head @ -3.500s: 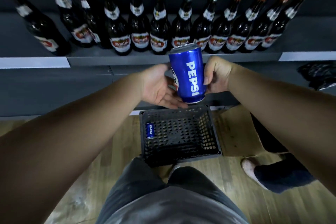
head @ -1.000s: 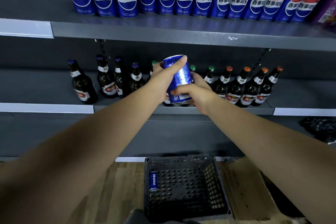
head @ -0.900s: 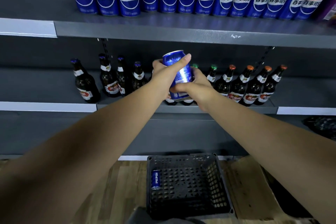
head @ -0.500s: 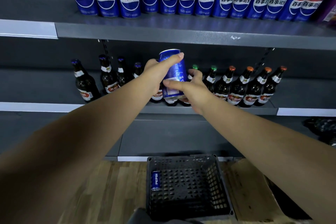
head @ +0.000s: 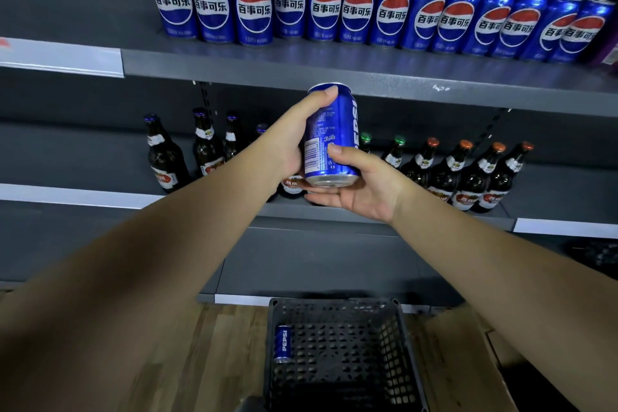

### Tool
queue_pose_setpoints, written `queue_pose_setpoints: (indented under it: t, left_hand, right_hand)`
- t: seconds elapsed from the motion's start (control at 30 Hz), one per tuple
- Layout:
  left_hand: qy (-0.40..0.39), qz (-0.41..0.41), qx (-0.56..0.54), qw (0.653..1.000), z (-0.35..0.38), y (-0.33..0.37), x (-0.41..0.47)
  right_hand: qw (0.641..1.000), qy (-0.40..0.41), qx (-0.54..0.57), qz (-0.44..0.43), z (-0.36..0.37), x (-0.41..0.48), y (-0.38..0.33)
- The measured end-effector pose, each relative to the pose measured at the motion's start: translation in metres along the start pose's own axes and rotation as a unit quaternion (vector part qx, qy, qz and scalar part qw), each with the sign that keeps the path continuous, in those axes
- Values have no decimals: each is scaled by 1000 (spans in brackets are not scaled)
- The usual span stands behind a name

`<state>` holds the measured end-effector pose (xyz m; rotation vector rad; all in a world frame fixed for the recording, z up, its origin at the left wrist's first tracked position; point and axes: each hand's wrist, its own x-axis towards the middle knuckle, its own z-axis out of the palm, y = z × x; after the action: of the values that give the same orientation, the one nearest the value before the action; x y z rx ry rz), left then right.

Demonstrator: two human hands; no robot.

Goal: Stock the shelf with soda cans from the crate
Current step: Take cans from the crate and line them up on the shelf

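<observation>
Top shelf (head: 334,67): 13 cans (head: 254,7) in front row, more behind, can't count those. Bottles (head: 468,184): 11 showing, some blocked. 1 held can (head: 334,130). 1 loose can (head: 282,343) in 1 crate (head: 334,303).

You hold a blue Pepsi can (head: 337,130) upright in both hands, just below the front edge of the upper shelf (head: 334,67). Your left hand (head: 291,147) wraps its left side, one digit reaching up to the top rim. Your right hand (head: 364,184) cups the base, thumb pressed beside the barcode. A row of blue cans (head: 368,10) stands on the upper shelf, and brown bottles (head: 468,174) line the middle shelf (head: 551,184) behind your hands. Below, a black crate (head: 396,351) sits on the wooden floor (head: 207,344) with one can (head: 282,343) beside its left wall, apparently lying on its side.
</observation>
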<state>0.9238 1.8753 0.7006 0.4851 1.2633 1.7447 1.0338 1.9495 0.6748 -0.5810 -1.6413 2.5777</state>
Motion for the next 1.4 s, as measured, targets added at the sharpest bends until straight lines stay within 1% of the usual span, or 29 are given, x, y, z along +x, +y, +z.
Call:
queue_pose_setpoints:
  t: [0.07, 0.3, 0.43, 0.57, 0.63, 0.7, 0.77, 0.83, 0.9, 1.0, 1.07, 1.13, 1.2, 1.3, 1.4]
  left_hand:
    - [4, 2, -6, 1000, 3, 3, -1]
    - [39, -5, -8, 999, 0, 4, 4]
    - [19, 3, -10, 1000, -7, 3, 5]
    - [3, 9, -17, 1000, -7, 1, 6]
    - [23, 6, -17, 1000, -1, -1, 9]
    - [71, -3, -20, 997, 4, -2, 11]
    - [108, -4, -13, 994, 5, -5, 15]
    - [132, 9, -16, 991, 4, -8, 17]
    - [142, 24, -21, 989, 1, -10, 19]
    - [110, 44, -32, 993, -4, -9, 17]
    - [71, 47, -39, 996, -5, -6, 13]
    - [42, 50, -45, 997, -4, -2, 9]
    - [24, 49, -53, 997, -4, 2, 5]
    - [18, 43, -58, 997, -4, 7, 2]
    - [21, 24, -55, 998, -2, 8, 1]
  right_hand:
    - [1000, 15, -18, -13, 3, -1, -5]
    - [990, 110, -77, -44, 19, 3, -2]
    - [967, 184, -162, -73, 16, 2, -5]
    - [943, 238, -211, -100, 13, 5, -3]
    - [928, 263, -242, -104, 15, 5, -4]
    - [923, 272, -255, -91, 15, 8, -5]
    - [926, 266, -261, -65, 16, 12, -8]
    - [930, 243, -272, -42, 15, 11, -13]
    - [935, 223, -275, -31, 14, 6, -19]
    - [935, 210, -285, 6, 14, 0, -26]
    - [938, 179, -292, 41, 15, -1, -31]
    - [952, 143, -264, 66, 18, -2, -34]
    - [965, 127, -215, 83, 17, -3, -36]
    - [973, 99, -185, 96, 17, -7, -37]
    - [983, 80, -146, 72, 19, -7, -35]
